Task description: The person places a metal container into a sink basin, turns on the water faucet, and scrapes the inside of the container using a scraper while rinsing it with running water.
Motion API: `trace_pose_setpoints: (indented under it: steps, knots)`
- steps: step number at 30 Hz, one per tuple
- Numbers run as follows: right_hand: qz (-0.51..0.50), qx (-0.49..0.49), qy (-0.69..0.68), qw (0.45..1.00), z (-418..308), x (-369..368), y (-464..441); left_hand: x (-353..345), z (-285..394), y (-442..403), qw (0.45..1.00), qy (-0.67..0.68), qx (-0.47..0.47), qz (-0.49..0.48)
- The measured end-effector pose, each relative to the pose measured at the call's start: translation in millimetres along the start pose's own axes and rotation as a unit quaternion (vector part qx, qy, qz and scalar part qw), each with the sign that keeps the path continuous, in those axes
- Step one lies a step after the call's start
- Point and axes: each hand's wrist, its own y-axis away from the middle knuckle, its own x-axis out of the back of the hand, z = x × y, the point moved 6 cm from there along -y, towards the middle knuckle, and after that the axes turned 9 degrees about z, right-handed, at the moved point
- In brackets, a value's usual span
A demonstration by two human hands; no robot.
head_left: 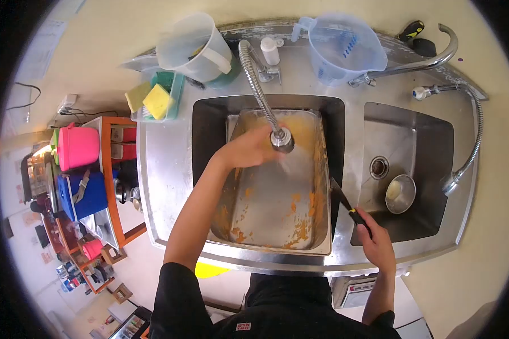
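Fingers of the right hand [380, 243] curled round the black handle of a flat-bladed tool [342, 196], blade pointing up and away beside the near right wall of a deep steel pan [268, 192]; whether blade meets rim, cannot tell. Left hand [247, 149] reaches over the pan to the spray nozzle [282, 141]; its fingertips are blurred and partly hidden, so whether they grip or only rest there is unclear.

Work in hand: judged a rinse of the pan, which sits in the larger sink basin [337, 127]. Orange residue [300, 230] clings in patches to the near floor and side walls; the far end has a yellowish tint. Those stuck patches, I judge, call for the blade as well as water (the near corners look the most awkward).

Other containers: the smaller basin [446, 152] holds a round metal bowl [406, 205] with something pale inside, not identifiable. Behind, a whitish jug [178, 48] has a dark item in it; a bluish jug [345, 48] stands farther right, contents unreadable. Teal-and-clear tub [177, 101] at left carries a bright yellow sponge [158, 102] and a duller pad [136, 98].
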Motion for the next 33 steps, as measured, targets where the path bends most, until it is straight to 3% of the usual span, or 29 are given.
trace_pose_setpoints:
  steps: [1,6,8,11,14,17,21,24,26,27,29,31,32,33]
  knots:
    - [-0.019,-0.031,0.001,0.999,-6,-3,-2,1,1,10,1.0,0.01,0.012,-0.014]
    - [-0.095,0.043,-0.054,0.993,-65,-44,-25,40,-6,25,0.986,0.078,0.076,-0.125]
    - [-0.108,0.068,-0.104,0.986,-60,-69,-33,57,-17,-14,0.998,-0.017,-0.024,0.055]
    - [-0.179,-0.024,-0.174,0.968,-54,-90,-31,57,11,-55,0.926,-0.224,-0.158,0.258]
    - [-0.216,-0.079,-0.201,0.952,-57,-95,-18,51,-10,-99,0.891,-0.361,-0.156,0.229]
    - [-0.233,-0.106,-0.227,0.94,-55,-89,-5,64,-36,-138,0.869,-0.447,-0.09,0.194]
    - [-0.075,0.095,-0.086,0.989,-62,-56,-11,72,-22,-143,0.884,-0.372,0.008,0.283]
    - [-0.052,0.169,0.138,0.975,-103,-38,-16,76,-24,-136,0.883,-0.356,0.026,0.307]
    - [-0.12,0.169,0.156,0.966,-115,-53,-21,76,-4,-108,0.898,-0.317,0.032,0.305]
    - [-0.159,0.176,0.158,0.959,-115,-68,-23,73,-16,-90,0.908,-0.23,-0.115,0.33]
    - [-0.253,0.192,0.18,0.931,-112,-106,-27,76,-5,-16,0.933,-0.155,-0.118,0.303]
    - [-0.361,0.038,0.083,0.928,-108,-146,-29,83,-34,63,0.94,-0.117,-0.087,0.308]
    - [-0.408,-0.039,0.036,0.911,-105,-166,-27,80,-56,107,0.94,0.006,-0.02,0.341]
    - [-0.41,-0.054,0.017,0.91,-101,-184,-30,71,-72,148,0.926,0.111,0.083,0.35]
